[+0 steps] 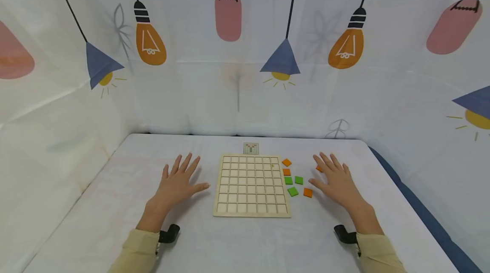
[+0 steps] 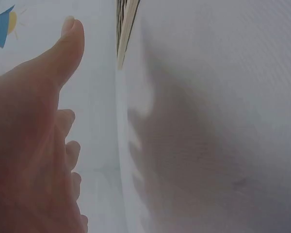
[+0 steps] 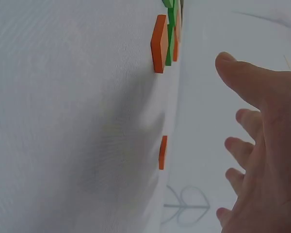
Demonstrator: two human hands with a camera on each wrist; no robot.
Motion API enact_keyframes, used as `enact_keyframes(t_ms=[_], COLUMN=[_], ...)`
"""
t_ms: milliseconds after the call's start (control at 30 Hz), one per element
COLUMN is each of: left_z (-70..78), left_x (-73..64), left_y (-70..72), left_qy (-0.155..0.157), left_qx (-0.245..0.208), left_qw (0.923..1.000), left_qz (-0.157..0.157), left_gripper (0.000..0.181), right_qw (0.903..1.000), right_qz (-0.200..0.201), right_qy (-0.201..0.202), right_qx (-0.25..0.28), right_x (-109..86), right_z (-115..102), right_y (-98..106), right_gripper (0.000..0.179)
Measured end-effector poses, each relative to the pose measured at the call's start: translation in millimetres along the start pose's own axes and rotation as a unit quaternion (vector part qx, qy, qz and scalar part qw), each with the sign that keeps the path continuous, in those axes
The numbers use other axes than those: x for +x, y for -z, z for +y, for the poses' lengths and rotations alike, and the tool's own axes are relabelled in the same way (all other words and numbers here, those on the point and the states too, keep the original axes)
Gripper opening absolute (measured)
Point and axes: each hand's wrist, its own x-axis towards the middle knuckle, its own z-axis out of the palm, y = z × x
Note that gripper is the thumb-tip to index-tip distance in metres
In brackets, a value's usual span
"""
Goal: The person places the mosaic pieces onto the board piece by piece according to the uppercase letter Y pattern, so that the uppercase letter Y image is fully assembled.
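A pale wooden grid board [image 1: 251, 186] lies flat on the white table between both hands. To its left my left hand [image 1: 178, 186] hovers with fingers spread and thumb toward the board, holding nothing. My right hand [image 1: 337, 181] is raised over the table on the other side, fingers apart, also holding nothing. Between board and right hand lie several loose square tiles, among them a green tile [image 1: 292, 191] and an orange tile [image 1: 308, 192]. Another orange tile [image 3: 163, 152] lies below the right fingers, partly hidden by them in the head view.
A small card with a coloured grid pattern [image 1: 250, 148] lies just behind the board. White cloth printed with lamps [image 1: 237, 90] hangs behind the table and along its sides. Dark blue fabric [image 1: 413, 209] runs by the table's right edge.
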Motion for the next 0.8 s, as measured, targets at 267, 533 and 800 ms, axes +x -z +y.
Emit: enact_keyframes(t_ms=[267,533,800], left_z=[3.5,7.7,16.0], left_x=[-1.5,0.8,-0.3], left_y=[-6.0,-17.1,-21.1], left_qy=[-0.017,-0.046,-0.063], left_qx=[0.006,0.001,0.006], left_qw=[0.9998,0.9983,0.9971], left_qz=[-0.008,-0.035,-0.042], left_gripper=[0.097,0.099,0.100], right_qw=[0.9999,0.9995,0.9988], right_qz=[-0.006,-0.001,0.002], right_qy=[0.011,0.031,0.049], right_qx=[0.004,0.000,0.000], right_x=[1.7,5.5,7.7], right_z=[-7,-11,-17], right_y=[-5,-11,-12], right_gripper=[0.080,0.070,0.063])
